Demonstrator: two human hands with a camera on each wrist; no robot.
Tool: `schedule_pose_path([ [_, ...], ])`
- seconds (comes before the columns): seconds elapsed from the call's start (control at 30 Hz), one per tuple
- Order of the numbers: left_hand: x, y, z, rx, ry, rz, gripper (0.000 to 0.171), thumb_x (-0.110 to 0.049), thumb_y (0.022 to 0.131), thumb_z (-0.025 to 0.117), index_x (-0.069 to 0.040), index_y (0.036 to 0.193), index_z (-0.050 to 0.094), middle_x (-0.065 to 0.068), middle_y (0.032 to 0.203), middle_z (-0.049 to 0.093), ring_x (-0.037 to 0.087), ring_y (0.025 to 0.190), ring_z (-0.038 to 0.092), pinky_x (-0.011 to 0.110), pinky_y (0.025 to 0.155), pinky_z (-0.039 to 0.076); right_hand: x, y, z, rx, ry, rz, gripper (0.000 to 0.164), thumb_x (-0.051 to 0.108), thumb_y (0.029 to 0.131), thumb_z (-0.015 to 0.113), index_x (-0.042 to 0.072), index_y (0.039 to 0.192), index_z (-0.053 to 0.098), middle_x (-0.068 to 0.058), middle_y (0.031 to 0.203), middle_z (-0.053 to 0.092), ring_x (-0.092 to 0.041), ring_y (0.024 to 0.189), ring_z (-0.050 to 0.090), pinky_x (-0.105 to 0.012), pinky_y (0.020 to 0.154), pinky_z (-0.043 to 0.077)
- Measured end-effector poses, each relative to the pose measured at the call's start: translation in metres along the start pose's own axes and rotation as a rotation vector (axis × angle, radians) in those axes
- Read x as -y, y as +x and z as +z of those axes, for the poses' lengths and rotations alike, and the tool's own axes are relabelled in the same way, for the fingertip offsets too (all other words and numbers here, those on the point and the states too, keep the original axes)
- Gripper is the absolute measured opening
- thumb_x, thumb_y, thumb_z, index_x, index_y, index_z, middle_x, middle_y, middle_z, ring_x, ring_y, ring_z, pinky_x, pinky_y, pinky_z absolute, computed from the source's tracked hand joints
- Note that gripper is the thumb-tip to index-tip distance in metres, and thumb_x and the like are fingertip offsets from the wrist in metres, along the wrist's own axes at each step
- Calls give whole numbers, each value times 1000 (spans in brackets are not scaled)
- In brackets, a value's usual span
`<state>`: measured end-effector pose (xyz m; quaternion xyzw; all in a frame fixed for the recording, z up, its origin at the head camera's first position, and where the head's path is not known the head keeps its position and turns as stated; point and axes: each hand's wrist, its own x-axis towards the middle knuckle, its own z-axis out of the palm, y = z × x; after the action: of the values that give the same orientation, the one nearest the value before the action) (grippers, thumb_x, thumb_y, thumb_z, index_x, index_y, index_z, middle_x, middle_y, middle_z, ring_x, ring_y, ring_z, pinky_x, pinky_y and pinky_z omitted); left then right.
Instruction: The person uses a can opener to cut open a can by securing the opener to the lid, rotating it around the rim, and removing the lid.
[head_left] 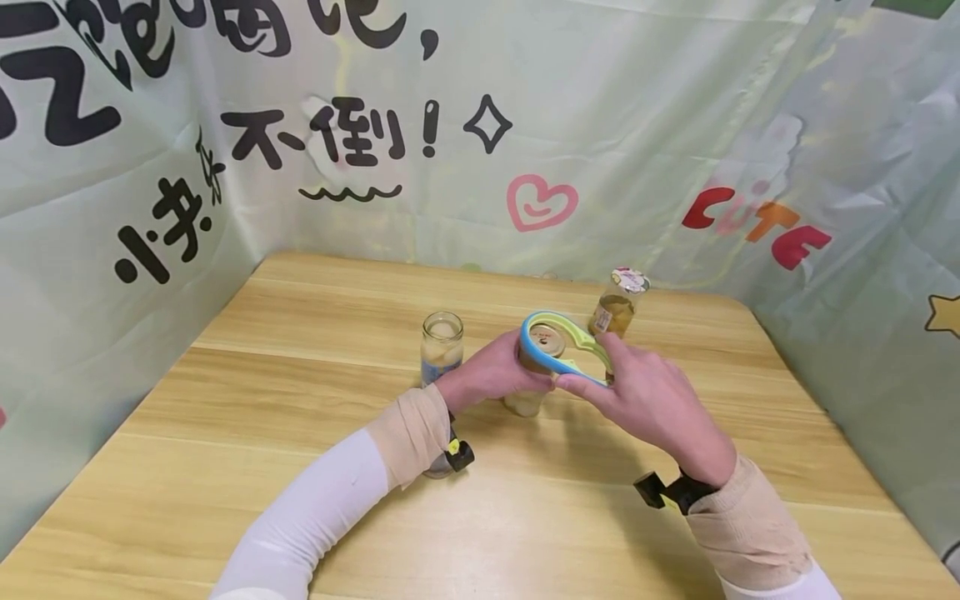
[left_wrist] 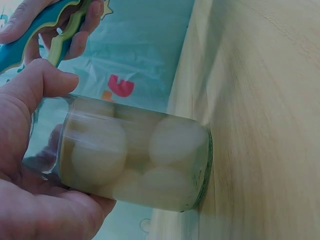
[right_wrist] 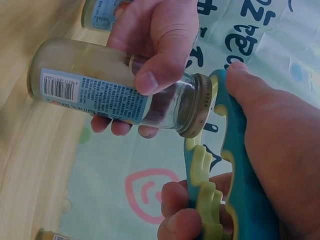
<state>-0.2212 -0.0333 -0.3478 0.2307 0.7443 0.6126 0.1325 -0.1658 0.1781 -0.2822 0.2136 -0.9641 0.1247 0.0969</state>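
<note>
A draped-off nook; what kind of building holds it, I cannot tell. Pale printed cloth hangs along the back and both sides — black Chinese characters upper left, colourful "CUTE" lettering at right — round a wood-grain counter filling the lower frame.

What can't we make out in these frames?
- Head: open jar, lower part behind left arm.
- Head: grey item, mostly under that arm; unidentifiable.
- Head: lid on held jar, print too small.
- Left wrist: same lid, hidden by left hand.
- Right wrist: bottom-left jar, cut off by bottom edge.
</note>
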Motion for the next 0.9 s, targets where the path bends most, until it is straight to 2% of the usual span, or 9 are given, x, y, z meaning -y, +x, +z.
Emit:
schedule_pose_path([
  [0.13, 0, 0, -1, 11, -20, 4, 64, -11, 74, 81, -26, 128, 51, 3, 122, 62, 10, 106, 60, 32, 96, 44, 0, 1, 2, -4, -3, -2, 76, 79, 79, 46, 11, 113, 50, 1, 62, 49, -14, 52, 47, -30, 46, 37],
  [0.33, 1, 1, -3, 15, -35, 6, 62, -6, 74, 79, -26, 127, 52, -6, 116, 63, 11, 106, 60, 32, 96, 44, 0, 2, 4, 9, -1, 8, 81, 79, 80, 45, 9, 119, 49, 1, 62, 49, -14, 52, 47, -30, 46, 37],
  [0.6, 2, 1, -4, 6, -26, 1, 65, -8, 74, 80, -26, 129, 49, -7, 118, 61, 10, 108, 58, 31, 96, 44, 0, 5, 7, -4, -3, 2, 86, 79, 79, 45, 7, 126, 49, 0, 65, 52, -15, 54, 50, -31, 47, 39],
  [0.73, 2, 0, -4, -4, -25, 24, 65, -11, 73, 82, -26, 128, 50, -8, 119, 61, 9, 110, 57, 31, 98, 42, 1, 6, 8, -25, -18, -20, 86, 79, 79, 46, 7, 126, 50, 0, 66, 52, -15, 54, 49, -30, 46, 38],
  [0.9, 1, -3, -6, 0, -29, 49, 65, -15, 73, 83, -26, 129, 51, -7, 120, 61, 9, 111, 57, 31, 99, 42, 5, 8, 9, -63, -37, -49, 85, 76, 78, 52, 7, 127, 53, 1, 66, 54, -14, 55, 51, -32, 46, 41],
])
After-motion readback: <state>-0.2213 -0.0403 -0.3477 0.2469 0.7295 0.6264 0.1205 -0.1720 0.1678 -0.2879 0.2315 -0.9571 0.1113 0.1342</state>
